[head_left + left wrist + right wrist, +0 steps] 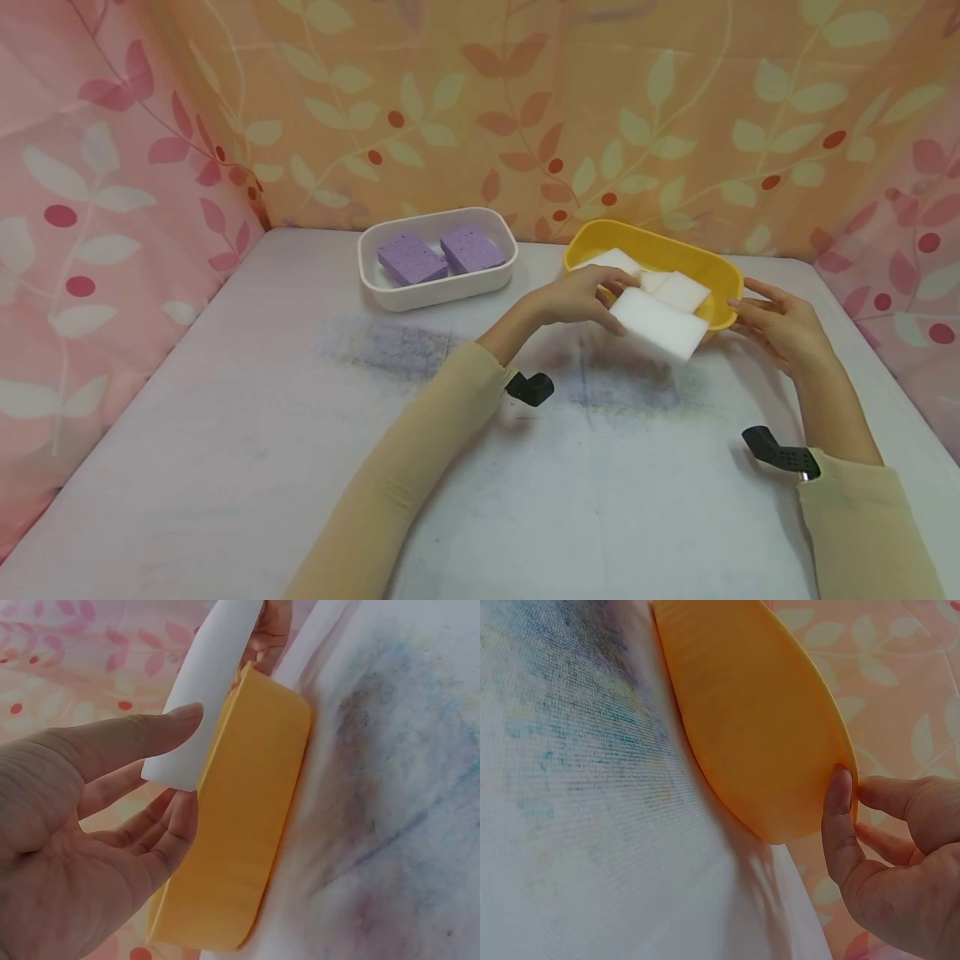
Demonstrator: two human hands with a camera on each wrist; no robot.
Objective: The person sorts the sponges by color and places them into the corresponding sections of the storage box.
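My left hand (576, 297) pinches a white sponge (660, 325) by its left end, thumb on one face. The sponge is held tilted over the front rim of a yellow tray (723, 275). Inside that tray lie more white sponges (681, 292), partly hidden behind the held one and my fingers. At the tray's right end, my right hand (783, 325) grips the rim. The right wrist view shows the thumb (841, 787) against the tray's outer wall (757, 720) and other fingers at the rim's far side.
Left of the yellow tray stands a white tray (438, 296) with two purple sponges (411, 260) in it. Both trays are near the back edge of the white-covered table (247, 400). Leaf-patterned curtains (450, 100) enclose the back and both sides.
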